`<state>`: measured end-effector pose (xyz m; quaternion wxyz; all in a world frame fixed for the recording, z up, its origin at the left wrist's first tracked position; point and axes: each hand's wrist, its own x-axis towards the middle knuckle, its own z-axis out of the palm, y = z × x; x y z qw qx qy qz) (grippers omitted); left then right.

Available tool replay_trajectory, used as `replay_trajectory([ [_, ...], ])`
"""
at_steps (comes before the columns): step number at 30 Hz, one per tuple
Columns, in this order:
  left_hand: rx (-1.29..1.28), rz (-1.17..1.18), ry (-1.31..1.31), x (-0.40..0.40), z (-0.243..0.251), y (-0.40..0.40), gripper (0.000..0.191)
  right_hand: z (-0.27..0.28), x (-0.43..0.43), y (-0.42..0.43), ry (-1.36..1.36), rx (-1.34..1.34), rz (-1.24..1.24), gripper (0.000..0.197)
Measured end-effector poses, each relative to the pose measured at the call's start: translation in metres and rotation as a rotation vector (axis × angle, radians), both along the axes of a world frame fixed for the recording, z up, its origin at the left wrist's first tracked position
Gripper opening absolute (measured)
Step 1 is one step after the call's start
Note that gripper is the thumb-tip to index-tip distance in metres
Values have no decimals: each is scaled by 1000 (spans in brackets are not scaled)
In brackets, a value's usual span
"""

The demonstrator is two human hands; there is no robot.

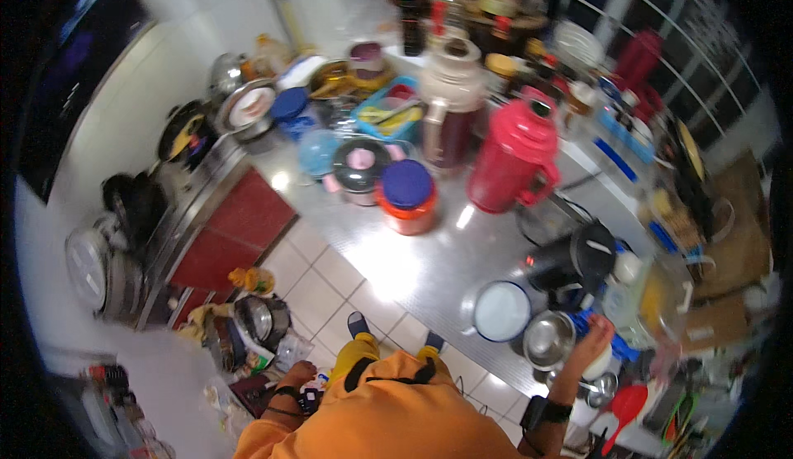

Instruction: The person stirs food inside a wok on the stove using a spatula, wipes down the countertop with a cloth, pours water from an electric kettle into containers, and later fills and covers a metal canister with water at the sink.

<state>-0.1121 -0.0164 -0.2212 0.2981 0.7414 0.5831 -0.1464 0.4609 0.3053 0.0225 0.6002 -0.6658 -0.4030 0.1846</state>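
Observation:
My right hand (pixel 596 337) is over the right end of the steel counter (pixel 446 261), beside a metal bowl (pixel 549 339). Crumpled blue material (pixel 626 349) lies by its fingers; blur hides whether they touch or grip it. To the left of the metal bowl stands a white enamel mug (pixel 502 311) with a dark rim. Behind these is a black electric kettle (pixel 573 257). Low at my left side is my left hand (pixel 302 372), its fingers partly curled. Something white and patterned (pixel 317 379) shows beside that hand, but a grip on it cannot be made out.
A pink thermos (pixel 517 152), a cream-and-brown thermos (pixel 452 106) and an orange jar with a blue lid (pixel 407 195) stand on the counter. A red ladle (pixel 627 406) lies at lower right. A bottle (pixel 251 280) and cluttered pots (pixel 263 319) are at lower left.

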Motion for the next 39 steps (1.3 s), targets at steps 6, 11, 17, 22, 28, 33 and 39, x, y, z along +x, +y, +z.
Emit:
replay_trajectory([
  [6,-388,345,-211,-25,8,26,18,37,-71,-7,-49,120,58,19],
  [11,-19,892,-388,-123,-68,-4,40,51,-203,-6,-112,171,286,15],
  [17,116,927,-130,-221,-73,-46,44,52,-396,1,-226,77,925,7],
  [22,-112,1429,-449,-235,-31,-79,29,59,-548,8,-133,-34,1234,19],
  [28,-297,2284,-838,-203,47,-109,22,81,-700,53,-412,34,1501,26],
  [33,-192,2327,-864,-177,4,-148,21,46,-842,137,-521,150,1551,23],
  [39,-80,2480,-921,-195,-1,-99,22,17,-988,187,-687,25,1530,34],
])
